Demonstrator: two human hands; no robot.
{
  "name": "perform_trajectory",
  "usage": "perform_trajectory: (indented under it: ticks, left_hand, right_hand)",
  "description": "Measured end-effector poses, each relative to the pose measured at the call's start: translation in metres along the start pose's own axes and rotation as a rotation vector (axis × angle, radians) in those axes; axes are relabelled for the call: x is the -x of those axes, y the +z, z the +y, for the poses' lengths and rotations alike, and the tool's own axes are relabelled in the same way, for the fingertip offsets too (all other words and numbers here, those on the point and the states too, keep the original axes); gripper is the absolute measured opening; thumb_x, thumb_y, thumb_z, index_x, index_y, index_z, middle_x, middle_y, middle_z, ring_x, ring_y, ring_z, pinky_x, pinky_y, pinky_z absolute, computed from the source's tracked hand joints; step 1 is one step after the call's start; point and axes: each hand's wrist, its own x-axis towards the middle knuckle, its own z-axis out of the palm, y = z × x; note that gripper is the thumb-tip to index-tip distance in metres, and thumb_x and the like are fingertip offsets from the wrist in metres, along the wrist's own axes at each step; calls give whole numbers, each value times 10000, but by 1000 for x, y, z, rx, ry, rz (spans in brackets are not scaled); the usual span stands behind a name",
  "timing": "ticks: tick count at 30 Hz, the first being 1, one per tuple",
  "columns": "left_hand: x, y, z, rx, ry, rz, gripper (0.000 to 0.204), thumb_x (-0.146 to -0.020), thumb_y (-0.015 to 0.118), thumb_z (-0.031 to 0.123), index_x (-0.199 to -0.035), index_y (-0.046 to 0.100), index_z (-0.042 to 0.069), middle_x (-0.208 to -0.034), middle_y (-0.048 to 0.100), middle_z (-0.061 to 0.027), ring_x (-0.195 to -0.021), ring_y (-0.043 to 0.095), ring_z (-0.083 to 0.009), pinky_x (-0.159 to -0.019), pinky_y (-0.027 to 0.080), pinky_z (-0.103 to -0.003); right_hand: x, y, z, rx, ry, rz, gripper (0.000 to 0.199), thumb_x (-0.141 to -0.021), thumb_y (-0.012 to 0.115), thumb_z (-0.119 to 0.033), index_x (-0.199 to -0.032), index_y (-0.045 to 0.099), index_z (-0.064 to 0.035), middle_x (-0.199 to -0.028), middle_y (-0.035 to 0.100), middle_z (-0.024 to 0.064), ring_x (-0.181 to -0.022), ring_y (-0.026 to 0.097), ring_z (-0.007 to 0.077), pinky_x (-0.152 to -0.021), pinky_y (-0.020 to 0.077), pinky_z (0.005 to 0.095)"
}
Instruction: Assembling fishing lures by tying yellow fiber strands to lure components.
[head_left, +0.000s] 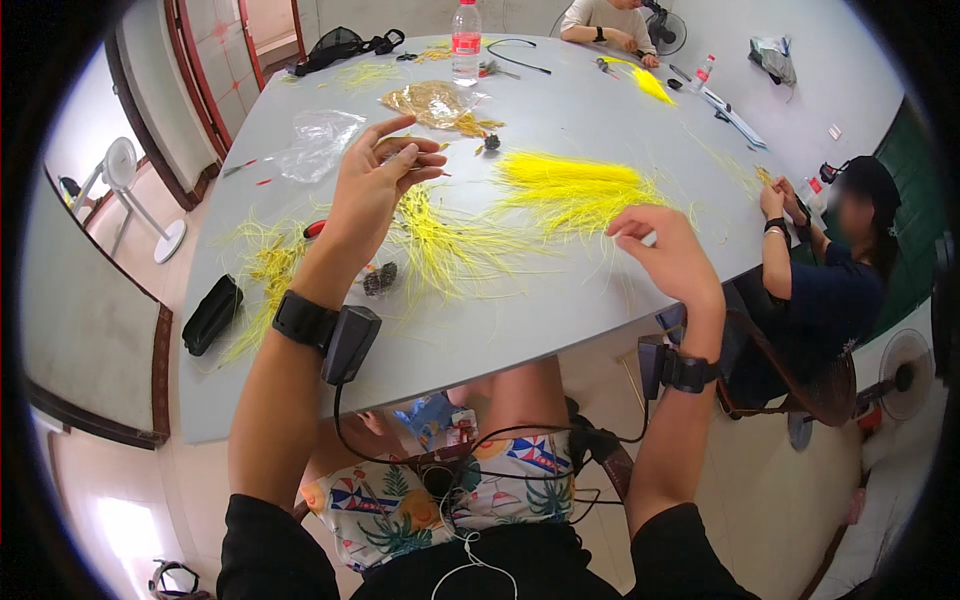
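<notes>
My left hand (385, 170) is raised over the left middle of the table, its thumb and fingers drawn together. A small dark reddish tip shows by the fingertips; what it belongs to is too small to name. Below that hand spread loose yellow-green strands (450, 245). At the near edge of a thick bundle of bright yellow strands (570, 185), my right hand (660, 245) has its fingers bent and thumb close to them; anything pinched there is hidden. A dark, rough little clump (380, 280) and a red-handled tool (314, 229) lie near my left wrist.
More yellowish strands (275, 260) and a black case (212, 315) lie at the table's left. Beyond my hands are a clear plastic bag (315, 140), a bag of tan pieces (425, 102) and a water bottle (466, 45). Two people sit along the table's right and far sides.
</notes>
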Motion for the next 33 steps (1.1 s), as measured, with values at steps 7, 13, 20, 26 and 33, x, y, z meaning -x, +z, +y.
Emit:
perform_trajectory:
  ticks: [7,13,20,26,33]
  left_hand:
    - [5,8,0,-28,-40,53,514,-1096,581,44,-1574,403,-21,-1200,706,-196,-1074,723,-238,-966,623,-332]
    - [3,2,-2,-55,-36,-30,492,-1091,581,37,-1558,435,-17,-1185,716,-177,-1051,722,-217,-949,621,-320]
    - [3,7,-7,-62,-90,88,414,-1079,576,17,-1485,500,-13,-1179,718,-178,-1033,723,-204,-936,620,-313]
    - [6,9,-3,-93,-108,77,396,-1072,592,20,-1460,517,-10,-1184,721,-179,-1019,726,-207,-925,619,-317]
    - [7,8,-6,-129,-118,23,347,-1070,602,31,-1413,571,-8,-1152,727,-167,-1007,726,-200,-907,614,-322]
  right_hand:
    - [-15,31,3,41,8,11,184,-928,663,-17,-1070,780,-26,-947,717,159,-881,692,289,-840,549,393]
    - [-14,32,6,191,-100,124,203,-935,621,6,-1061,779,-16,-1040,713,180,-986,678,326,-899,537,407]
    - [-15,30,1,51,116,-10,148,-888,755,-117,-982,779,-5,-908,737,160,-849,700,303,-816,560,406]
    - [-16,42,11,103,157,-37,234,-896,791,-186,-969,760,35,-898,733,176,-832,697,300,-779,551,392]
    - [-13,24,6,57,186,-5,244,-935,772,-197,-1002,751,37,-899,727,181,-808,682,287,-772,551,395]
